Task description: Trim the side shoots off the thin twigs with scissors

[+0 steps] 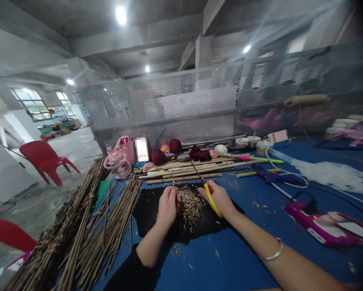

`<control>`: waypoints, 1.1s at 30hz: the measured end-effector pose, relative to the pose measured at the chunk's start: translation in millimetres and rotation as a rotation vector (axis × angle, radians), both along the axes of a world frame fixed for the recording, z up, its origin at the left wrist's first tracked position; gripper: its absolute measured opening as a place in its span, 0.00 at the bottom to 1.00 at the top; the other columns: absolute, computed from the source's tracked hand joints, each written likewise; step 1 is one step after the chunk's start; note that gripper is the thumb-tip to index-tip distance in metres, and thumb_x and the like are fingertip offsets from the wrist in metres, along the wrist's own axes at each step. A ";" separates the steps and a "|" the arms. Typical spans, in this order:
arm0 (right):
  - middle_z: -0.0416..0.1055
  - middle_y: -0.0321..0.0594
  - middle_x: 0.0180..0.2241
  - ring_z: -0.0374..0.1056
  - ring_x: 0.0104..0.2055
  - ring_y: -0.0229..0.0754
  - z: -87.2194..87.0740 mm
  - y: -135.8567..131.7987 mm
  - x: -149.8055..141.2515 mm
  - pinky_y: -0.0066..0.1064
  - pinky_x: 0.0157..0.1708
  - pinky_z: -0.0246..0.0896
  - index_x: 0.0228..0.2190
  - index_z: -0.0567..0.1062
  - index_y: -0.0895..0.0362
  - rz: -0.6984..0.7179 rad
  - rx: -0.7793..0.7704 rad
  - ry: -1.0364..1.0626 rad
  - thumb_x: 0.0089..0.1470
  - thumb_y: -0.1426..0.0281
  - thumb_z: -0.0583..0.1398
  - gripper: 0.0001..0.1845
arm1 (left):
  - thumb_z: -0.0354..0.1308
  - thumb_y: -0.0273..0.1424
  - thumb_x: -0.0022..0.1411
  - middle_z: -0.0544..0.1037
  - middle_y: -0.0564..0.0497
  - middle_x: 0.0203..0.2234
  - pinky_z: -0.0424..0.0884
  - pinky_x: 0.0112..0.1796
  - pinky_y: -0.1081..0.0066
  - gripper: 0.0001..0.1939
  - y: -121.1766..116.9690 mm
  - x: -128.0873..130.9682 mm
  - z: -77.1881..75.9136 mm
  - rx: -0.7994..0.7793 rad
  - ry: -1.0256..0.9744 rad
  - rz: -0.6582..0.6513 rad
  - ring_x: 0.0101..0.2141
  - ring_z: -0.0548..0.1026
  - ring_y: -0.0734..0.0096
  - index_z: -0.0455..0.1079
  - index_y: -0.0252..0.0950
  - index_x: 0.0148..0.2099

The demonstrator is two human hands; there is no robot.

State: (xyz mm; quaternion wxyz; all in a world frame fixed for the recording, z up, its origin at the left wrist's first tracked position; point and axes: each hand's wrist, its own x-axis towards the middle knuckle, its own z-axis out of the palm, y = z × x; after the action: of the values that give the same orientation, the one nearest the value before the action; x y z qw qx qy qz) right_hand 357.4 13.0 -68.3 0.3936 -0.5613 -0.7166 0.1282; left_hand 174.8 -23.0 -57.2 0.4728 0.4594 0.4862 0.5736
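My right hand (219, 199) is closed around the yellow handles of a pair of scissors (212, 201), whose dark blades point away toward the sticks behind. Above the black cloth (148, 206), my left hand (167, 205) pinches a short piece of thin stick (173, 184) with its tip poking up. Between the two hands lies a pile of small cut stick pieces (191, 206) on the cloth. To the left of my left hand, many long thin dry stalks (108, 226) lie in a loose heap.
Bamboo sticks (181, 169) and dark red yarn balls (175, 146) line the back below a perforated metal screen (181, 101). A blue glue gun (268, 176), a magenta device (323, 224) and cables occupy the right. A pink pot (117, 165) stands back left; a red chair (43, 157) is beyond.
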 end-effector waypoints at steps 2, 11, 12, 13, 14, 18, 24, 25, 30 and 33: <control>0.61 0.32 0.18 0.54 0.20 0.34 1.4 -2.9 -1.8 0.23 0.20 0.47 0.22 0.61 0.55 0.027 -0.006 -0.025 0.47 0.54 0.54 0.17 | 0.50 0.43 0.54 0.66 0.57 0.19 0.57 0.17 0.80 0.15 -2.1 3.0 1.8 -0.040 -0.090 -0.078 0.16 0.61 0.81 0.62 0.35 0.35; 0.66 0.35 0.20 0.60 0.23 0.37 6.2 -9.6 -7.0 0.24 0.22 0.49 0.26 0.65 0.54 0.104 -0.129 -0.119 0.46 0.56 0.54 0.14 | 0.58 0.42 0.48 0.70 0.52 0.23 0.61 0.25 0.78 0.20 -1.3 -0.3 -4.3 -0.049 -0.139 -0.054 0.23 0.64 0.79 0.71 0.32 0.38; 0.67 0.35 0.21 0.61 0.23 0.38 5.9 -9.9 -7.6 0.24 0.22 0.49 0.26 0.65 0.54 0.113 -0.138 -0.118 0.46 0.56 0.54 0.14 | 0.58 0.42 0.48 0.70 0.53 0.22 0.60 0.25 0.79 0.20 -1.6 0.0 -4.4 -0.047 -0.132 -0.054 0.22 0.64 0.80 0.72 0.32 0.39; 0.67 0.35 0.21 0.62 0.24 0.38 5.5 -10.0 -8.0 0.24 0.22 0.49 0.26 0.65 0.54 0.119 -0.143 -0.117 0.46 0.56 0.54 0.14 | 0.59 0.41 0.48 0.69 0.53 0.21 0.59 0.24 0.79 0.20 -2.1 0.5 -4.0 -0.052 -0.132 -0.059 0.21 0.63 0.80 0.72 0.32 0.39; 0.67 0.35 0.21 0.62 0.24 0.38 5.0 -10.1 -8.3 0.24 0.22 0.49 0.26 0.66 0.54 0.121 -0.142 -0.116 0.46 0.56 0.54 0.14 | 0.59 0.41 0.47 0.68 0.54 0.20 0.58 0.23 0.79 0.20 -2.8 1.3 -3.2 -0.060 -0.137 -0.067 0.20 0.62 0.81 0.72 0.32 0.39; 0.67 0.35 0.20 0.61 0.22 0.37 5.3 -10.8 -8.9 0.24 0.21 0.47 0.26 0.65 0.54 0.107 -0.129 -0.138 0.46 0.56 0.54 0.14 | 0.61 0.40 0.45 0.67 0.56 0.19 0.57 0.21 0.79 0.21 -6.2 4.5 1.1 -0.105 -0.200 -0.099 0.18 0.60 0.84 0.71 0.32 0.40; 0.66 0.33 0.19 0.59 0.20 0.36 8.1 -13.8 -10.3 0.24 0.20 0.44 0.25 0.65 0.54 0.092 -0.130 -0.192 0.46 0.56 0.55 0.14 | 0.62 0.40 0.44 0.69 0.55 0.21 0.61 0.23 0.79 0.22 -8.3 5.7 2.7 -0.133 -0.280 -0.117 0.20 0.65 0.81 0.70 0.33 0.41; 0.66 0.33 0.19 0.59 0.20 0.36 8.0 -14.1 -10.4 0.24 0.20 0.44 0.24 0.65 0.54 0.092 -0.127 -0.198 0.46 0.55 0.55 0.14 | 0.62 0.40 0.44 0.70 0.54 0.21 0.62 0.23 0.79 0.22 -8.5 5.8 2.7 -0.129 -0.284 -0.118 0.21 0.65 0.81 0.70 0.33 0.41; 0.67 0.33 0.20 0.61 0.21 0.37 7.3 -13.9 -10.5 0.24 0.21 0.44 0.25 0.64 0.53 0.093 -0.120 -0.207 0.46 0.55 0.54 0.14 | 0.63 0.39 0.43 0.69 0.54 0.21 0.63 0.21 0.79 0.23 -10.2 7.4 4.7 -0.133 -0.288 -0.116 0.21 0.66 0.80 0.70 0.32 0.42; 0.67 0.34 0.21 0.62 0.22 0.38 8.1 -14.4 -11.0 0.25 0.21 0.44 0.25 0.64 0.53 0.088 -0.134 -0.218 0.46 0.55 0.55 0.14 | 0.63 0.40 0.43 0.70 0.54 0.21 0.63 0.21 0.79 0.23 -10.9 8.3 6.3 -0.133 -0.280 -0.114 0.21 0.66 0.80 0.70 0.32 0.41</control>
State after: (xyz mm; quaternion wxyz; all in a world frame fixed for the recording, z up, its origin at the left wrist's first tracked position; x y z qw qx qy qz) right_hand 346.5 -1.4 -60.2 0.2692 -0.5650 -0.7688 0.1311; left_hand 183.1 -33.9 -50.9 0.5969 0.3697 0.4255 0.5709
